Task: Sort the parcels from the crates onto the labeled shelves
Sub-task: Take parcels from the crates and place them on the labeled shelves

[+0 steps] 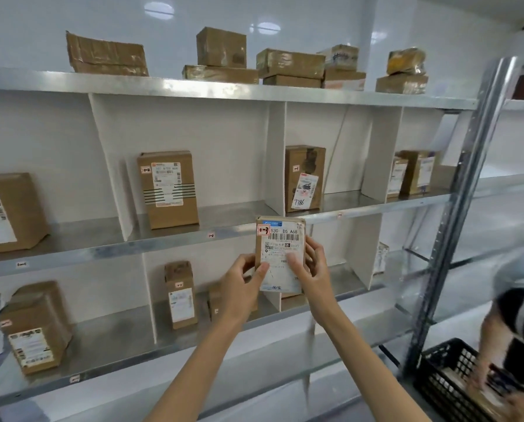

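Note:
I hold a small brown parcel [280,239] upright in front of the shelves, its white shipping label and a small red-edged tag facing me. My left hand [242,284] grips its lower left edge and my right hand [312,269] grips its lower right side. The parcel hangs level with the edge of the middle shelf [163,243], which carries small white tags such as a shelf tag [211,235]. White dividers split the shelves into bays. A black crate [446,379] with parcels stands on the floor at the lower right.
Brown parcels stand in several bays: a tall box [169,190], a box marked 7786 [304,178], and a narrow box [180,295] below. More boxes lie on the top shelf [224,89]. A metal upright [455,214] rises at right. Another person [519,315] bends over the crate.

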